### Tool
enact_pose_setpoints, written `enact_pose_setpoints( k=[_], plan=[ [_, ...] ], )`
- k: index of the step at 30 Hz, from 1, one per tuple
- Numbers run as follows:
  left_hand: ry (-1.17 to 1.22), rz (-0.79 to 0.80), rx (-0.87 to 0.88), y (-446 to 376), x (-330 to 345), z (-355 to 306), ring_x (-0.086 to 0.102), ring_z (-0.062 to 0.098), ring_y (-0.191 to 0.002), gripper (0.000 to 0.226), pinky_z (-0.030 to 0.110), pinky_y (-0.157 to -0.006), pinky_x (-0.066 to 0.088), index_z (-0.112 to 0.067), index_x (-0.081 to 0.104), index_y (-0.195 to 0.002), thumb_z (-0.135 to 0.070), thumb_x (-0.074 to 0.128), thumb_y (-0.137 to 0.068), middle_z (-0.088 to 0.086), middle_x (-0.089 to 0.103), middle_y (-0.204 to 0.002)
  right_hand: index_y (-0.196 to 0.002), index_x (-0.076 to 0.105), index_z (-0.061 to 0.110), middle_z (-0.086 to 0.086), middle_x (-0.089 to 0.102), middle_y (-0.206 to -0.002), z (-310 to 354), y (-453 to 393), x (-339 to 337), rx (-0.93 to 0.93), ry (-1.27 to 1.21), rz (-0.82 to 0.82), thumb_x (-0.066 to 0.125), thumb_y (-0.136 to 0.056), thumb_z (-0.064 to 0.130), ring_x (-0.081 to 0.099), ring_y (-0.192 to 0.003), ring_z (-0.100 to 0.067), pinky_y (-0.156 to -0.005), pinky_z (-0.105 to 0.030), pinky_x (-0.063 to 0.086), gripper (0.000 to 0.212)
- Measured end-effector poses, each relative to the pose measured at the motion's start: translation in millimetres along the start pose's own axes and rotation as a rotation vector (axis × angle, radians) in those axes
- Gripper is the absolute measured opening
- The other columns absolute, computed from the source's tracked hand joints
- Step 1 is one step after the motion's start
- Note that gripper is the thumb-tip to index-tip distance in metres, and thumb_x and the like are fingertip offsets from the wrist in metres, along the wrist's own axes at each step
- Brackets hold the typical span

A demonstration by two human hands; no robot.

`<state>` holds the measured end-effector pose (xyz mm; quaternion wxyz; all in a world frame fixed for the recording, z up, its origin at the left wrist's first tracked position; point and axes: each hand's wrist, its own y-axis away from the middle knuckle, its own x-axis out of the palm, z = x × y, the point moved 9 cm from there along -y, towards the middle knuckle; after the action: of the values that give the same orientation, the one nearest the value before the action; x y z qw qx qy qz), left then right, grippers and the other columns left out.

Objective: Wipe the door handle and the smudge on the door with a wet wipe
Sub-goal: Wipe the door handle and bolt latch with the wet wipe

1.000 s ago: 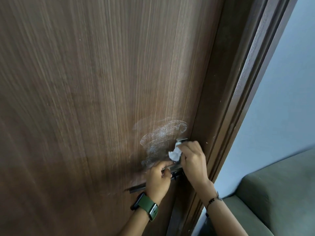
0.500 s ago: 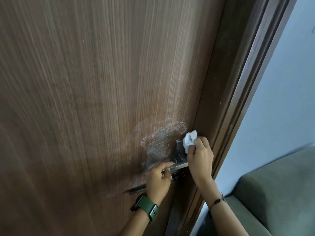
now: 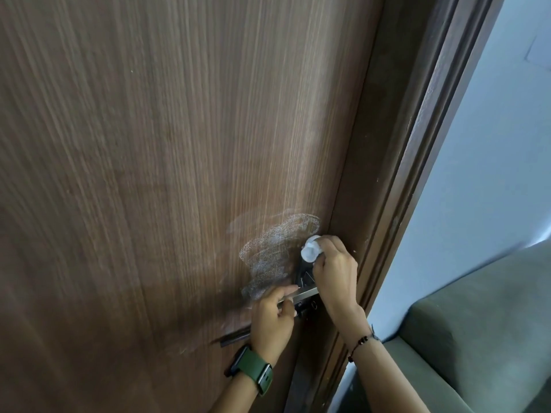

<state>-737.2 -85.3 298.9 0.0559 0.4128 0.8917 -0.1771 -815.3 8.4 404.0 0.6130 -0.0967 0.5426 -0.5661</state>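
A brown wood-grain door (image 3: 149,174) fills the view. A whitish, grainy smudge (image 3: 274,248) spreads just above and left of the metal lever handle (image 3: 304,293). My left hand (image 3: 272,318), with a green watch on its wrist, grips the lever from below. My right hand (image 3: 334,269) pinches a crumpled white wet wipe (image 3: 310,250) and presses it against the top of the dark handle plate (image 3: 305,274), at the smudge's right edge.
The dark door frame (image 3: 402,174) runs along the right of the door. Beyond it are a pale blue wall (image 3: 492,159) and a grey-green sofa (image 3: 477,338) at the lower right.
My right hand has carried the wipe upward from the lever's base to the top of the handle plate. My left hand has stayed on the lever.
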Motion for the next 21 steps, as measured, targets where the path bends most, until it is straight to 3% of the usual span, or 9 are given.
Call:
enact_pose_setpoints(
  k=[2, 5, 8, 11, 14, 16, 19, 21],
  plan=[
    [-0.003, -0.003, 0.005, 0, -1, 0, 0.060, -0.010, -0.068, 0.029, 0.004, -0.052, 0.042, -0.022, 0.066, -0.103, -0.004, 0.047, -0.089, -0.011, 0.062, -0.091, -0.086, 0.067, -0.001, -0.015, 0.069, -0.093, 10, 2, 2, -0.106, 0.008, 0.032, 0.047, -0.076, -0.005, 0.067, -0.067, -0.028, -0.050, -0.031, 0.052, 0.023],
    [-0.009, 0.003, 0.017, 0, -1, -1, 0.060, -0.010, -0.067, 0.029, 0.003, -0.053, 0.042, -0.020, 0.065, -0.104, -0.003, 0.047, -0.089, -0.008, 0.063, -0.092, -0.085, 0.068, 0.000, -0.016, 0.069, -0.091, 4, 0, -4, -0.092, 0.020, -0.003, 0.052, -0.076, -0.006, 0.067, -0.066, -0.030, -0.051, -0.030, 0.052, 0.019],
    [-0.011, 0.000, 0.023, 0, -2, -2, 0.062, -0.003, -0.063, 0.029, 0.003, -0.054, 0.041, -0.018, 0.066, -0.105, -0.003, 0.047, -0.089, -0.008, 0.063, -0.089, -0.088, 0.068, -0.002, -0.016, 0.069, -0.094, 15, 3, 1, -0.187, 0.034, 0.045, 0.044, -0.077, -0.001, 0.068, -0.073, -0.029, -0.056, -0.030, 0.056, 0.026],
    [-0.024, 0.004, 0.028, -1, -2, -3, 0.061, 0.003, -0.062, 0.029, 0.002, -0.051, 0.039, -0.019, 0.066, -0.105, -0.004, 0.048, -0.089, -0.005, 0.064, -0.085, -0.087, 0.068, -0.002, -0.016, 0.068, -0.090, 20, 3, 9, -0.311, 0.159, 0.157, 0.063, -0.063, -0.015, 0.066, -0.075, -0.033, -0.053, -0.034, 0.058, 0.027],
    [-0.017, 0.019, 0.027, -1, -2, -4, 0.062, 0.005, -0.066, 0.029, 0.003, -0.055, 0.042, -0.019, 0.065, -0.108, -0.005, 0.047, -0.090, -0.005, 0.065, -0.092, -0.086, 0.067, 0.002, -0.012, 0.065, -0.085, 25, 4, 14, -0.496, 0.365, 0.253, 0.075, -0.057, -0.007, 0.063, -0.072, -0.028, -0.043, -0.030, 0.052, 0.032],
    [-0.036, 0.012, 0.034, 0, -3, -5, 0.064, 0.010, -0.067, 0.029, 0.004, -0.058, 0.043, -0.018, 0.065, -0.108, -0.006, 0.047, -0.090, -0.005, 0.066, -0.092, -0.086, 0.068, 0.004, -0.010, 0.065, -0.084, 32, 7, 18, -0.686, 0.464, 0.280, 0.072, -0.063, -0.002, 0.062, -0.069, -0.025, -0.045, -0.028, 0.051, 0.024],
    [-0.070, -0.011, 0.037, 0, -3, -4, 0.065, 0.013, -0.069, 0.026, 0.009, -0.060, 0.044, -0.015, 0.065, -0.108, -0.006, 0.048, -0.089, 0.002, 0.067, -0.088, -0.081, 0.069, 0.007, -0.007, 0.066, -0.084, 37, 22, 29, -0.938, 0.560, 0.332, 0.050, -0.077, 0.004, 0.062, -0.070, -0.022, -0.051, -0.028, 0.053, 0.020],
    [-0.077, -0.010, 0.036, 0, -3, -3, 0.066, 0.015, -0.073, 0.025, 0.015, -0.063, 0.047, -0.012, 0.064, -0.107, -0.006, 0.049, -0.089, 0.004, 0.067, -0.089, -0.075, 0.070, 0.011, -0.003, 0.066, -0.082, 35, 34, 40, -0.992, 0.626, 0.407, 0.055, -0.079, 0.011, 0.063, -0.071, -0.020, -0.054, -0.029, 0.054, 0.015]
  ],
)
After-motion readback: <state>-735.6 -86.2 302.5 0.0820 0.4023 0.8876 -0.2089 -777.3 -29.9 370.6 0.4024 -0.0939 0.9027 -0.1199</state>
